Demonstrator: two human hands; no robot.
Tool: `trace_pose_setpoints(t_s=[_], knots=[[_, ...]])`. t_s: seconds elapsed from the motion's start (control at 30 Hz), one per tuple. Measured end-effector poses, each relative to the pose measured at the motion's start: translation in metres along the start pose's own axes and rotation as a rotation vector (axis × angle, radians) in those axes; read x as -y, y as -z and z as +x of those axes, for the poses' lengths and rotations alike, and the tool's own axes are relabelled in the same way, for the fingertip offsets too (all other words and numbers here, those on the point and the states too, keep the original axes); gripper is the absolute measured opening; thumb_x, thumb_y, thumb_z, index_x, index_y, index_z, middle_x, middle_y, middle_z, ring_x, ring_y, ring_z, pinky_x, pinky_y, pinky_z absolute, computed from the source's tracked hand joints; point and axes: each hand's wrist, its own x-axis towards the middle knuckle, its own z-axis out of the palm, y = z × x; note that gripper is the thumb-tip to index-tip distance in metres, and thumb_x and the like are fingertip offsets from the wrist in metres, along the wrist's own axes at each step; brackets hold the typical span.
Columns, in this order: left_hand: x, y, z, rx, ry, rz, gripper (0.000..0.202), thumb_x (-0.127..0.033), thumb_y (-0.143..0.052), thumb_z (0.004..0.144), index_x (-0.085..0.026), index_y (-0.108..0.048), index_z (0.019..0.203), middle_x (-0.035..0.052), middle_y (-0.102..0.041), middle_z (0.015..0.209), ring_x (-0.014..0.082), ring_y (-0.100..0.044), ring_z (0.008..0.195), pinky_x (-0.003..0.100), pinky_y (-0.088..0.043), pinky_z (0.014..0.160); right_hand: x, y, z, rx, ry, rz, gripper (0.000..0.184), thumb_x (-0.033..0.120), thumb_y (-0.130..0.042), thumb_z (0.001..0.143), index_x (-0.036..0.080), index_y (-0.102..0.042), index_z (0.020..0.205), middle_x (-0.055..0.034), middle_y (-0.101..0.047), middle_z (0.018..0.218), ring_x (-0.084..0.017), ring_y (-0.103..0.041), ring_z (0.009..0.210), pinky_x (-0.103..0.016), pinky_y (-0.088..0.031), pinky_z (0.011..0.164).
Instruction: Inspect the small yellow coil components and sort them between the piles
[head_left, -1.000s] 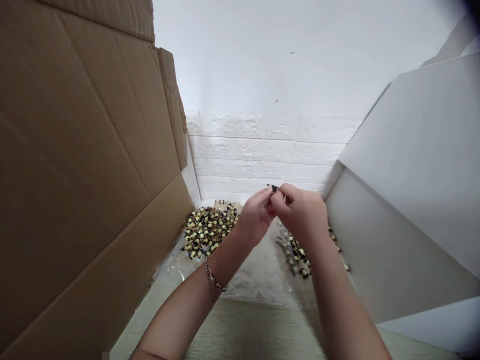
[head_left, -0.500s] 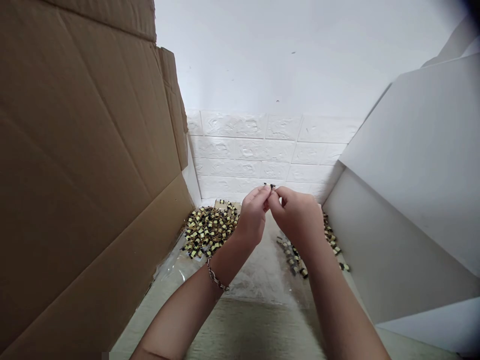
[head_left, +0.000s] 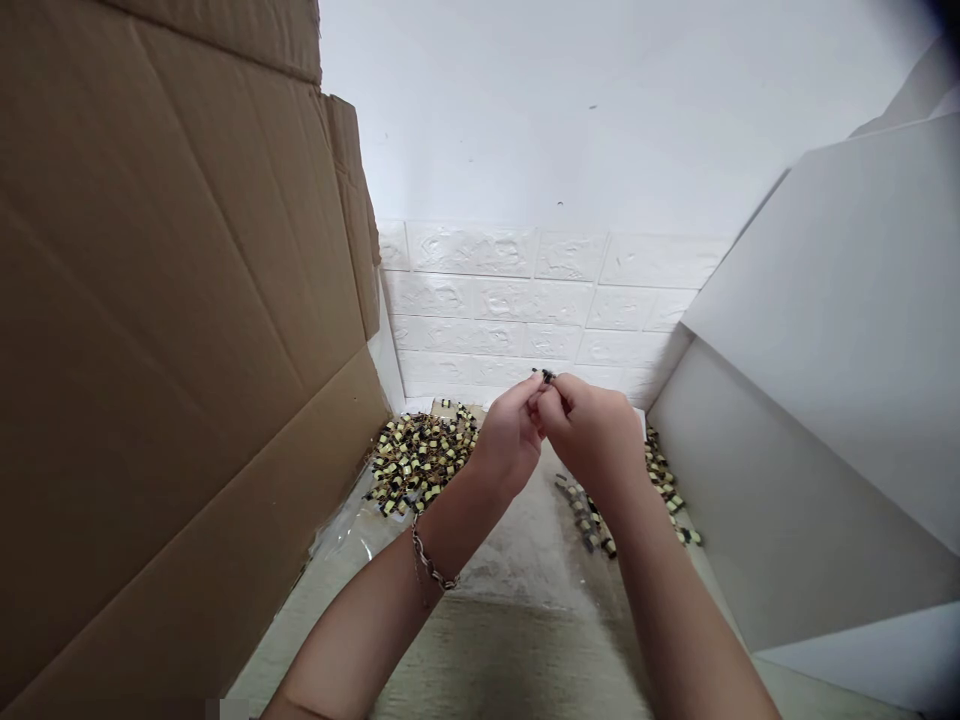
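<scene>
Surround: a tall cardboard sheet (head_left: pixel 165 350) stands along the left. A white panel (head_left: pixel 825 330) slants along the right. White wall (head_left: pixel 525 150) behind, with a brick-relief band at its foot. Between them lies a pale tabletop (head_left: pixel 517 650), partly under clear plastic film (head_left: pixel 341 545).

Stock: a dense heap of small yellow-and-black parts (head_left: pixel 420 460) sits at far left on the film, near the foot of the cardboard. A thinner strew of similar parts (head_left: pixel 589 520) lies beneath and to the right of the right forearm, reaching the panel's base.

Hands: left hand (head_left: pixel 510 440), with a chain bracelet (head_left: pixel 429 565) at the wrist, and right hand (head_left: pixel 596 435) meet raised above the tabletop, between the two lots.

Item: one small dark part (head_left: pixel 547 376) pokes up where the tips meet. The fingers (head_left: pixel 534 395) of both hands are pinched together on it. Only its top shows, too small for detail.

Handling (judgement): very light, stiff, tiny. A fingertip pinch across the solid body suits it best. Any fine projections look easy to bend. It could easily slip or flick out of the grip.
</scene>
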Motion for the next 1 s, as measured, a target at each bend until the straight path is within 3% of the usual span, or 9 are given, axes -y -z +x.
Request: trace_pose_setpoints(t_s=[0.13, 0.3, 0.47, 0.73, 0.87, 1.0], knots=[[-0.003, -0.002, -0.001, -0.017, 0.052, -0.042, 0.02, -0.021, -0.048, 0.077, -0.013, -0.048, 0.059, -0.0022, -0.045, 0.053, 0.0052, -0.044, 0.05, 0.018, -0.034, 0.052, 0.0, 0.0, 0.0, -0.02, -0.012, 0.083, 0.024, 0.027, -0.039, 0.073, 0.018, -0.046, 0.053, 0.0014, -0.045, 0.047, -0.008, -0.026, 0.044, -0.023, -0.013, 0.046], [-0.005, -0.001, -0.002, 0.024, 0.04, -0.088, 0.018, -0.021, -0.051, 0.075, -0.013, -0.047, 0.06, -0.0048, -0.037, 0.051, 0.003, -0.037, 0.046, 0.017, -0.033, 0.051, -0.001, 0.001, 0.0, -0.06, -0.059, 0.384, 0.028, 0.026, -0.038, 0.076, 0.018, -0.041, 0.049, 0.0033, -0.043, 0.044, -0.008, -0.035, 0.044, -0.021, -0.021, 0.045], [-0.004, -0.001, -0.002, 0.038, 0.039, -0.083, 0.02, -0.023, -0.052, 0.075, -0.012, -0.046, 0.059, -0.0052, -0.032, 0.052, 0.0028, -0.033, 0.047, 0.017, -0.03, 0.05, 0.002, 0.002, 0.0, -0.079, -0.112, 0.534, 0.029, 0.025, -0.041, 0.075, 0.018, -0.044, 0.047, 0.0039, -0.043, 0.043, -0.009, -0.036, 0.044, -0.02, -0.025, 0.045], [0.004, 0.002, 0.0, -0.011, -0.297, 0.229, 0.02, -0.025, -0.054, 0.073, -0.014, -0.047, 0.059, -0.0027, -0.037, 0.059, 0.0065, -0.034, 0.056, 0.02, -0.029, 0.057, -0.003, -0.004, 0.005, 0.02, -0.164, 0.746, 0.026, 0.027, -0.042, 0.072, 0.017, -0.051, 0.048, 0.0049, -0.039, 0.04, -0.008, -0.033, 0.041, -0.02, -0.024, 0.043], [0.003, 0.003, 0.002, 0.055, -0.415, 0.36, 0.02, -0.026, -0.053, 0.075, -0.015, -0.048, 0.059, -0.0024, -0.04, 0.059, 0.0078, -0.036, 0.06, 0.021, -0.03, 0.06, -0.006, -0.009, 0.008, 0.131, -0.194, 1.014, 0.024, 0.026, -0.042, 0.069, 0.017, -0.046, 0.047, 0.0069, -0.03, 0.034, -0.006, -0.023, 0.035, -0.021, -0.019, 0.039], [0.002, 0.003, 0.002, 0.119, -0.462, 0.386, 0.012, -0.026, -0.051, 0.076, -0.016, -0.055, 0.071, -0.0013, -0.046, 0.065, 0.009, -0.041, 0.065, 0.021, -0.032, 0.065, -0.003, -0.006, 0.009, 0.216, -0.245, 1.251, 0.02, 0.023, -0.044, 0.065, 0.017, -0.042, 0.046, 0.0082, -0.025, 0.034, -0.005, -0.019, 0.033, -0.02, -0.014, 0.036]])
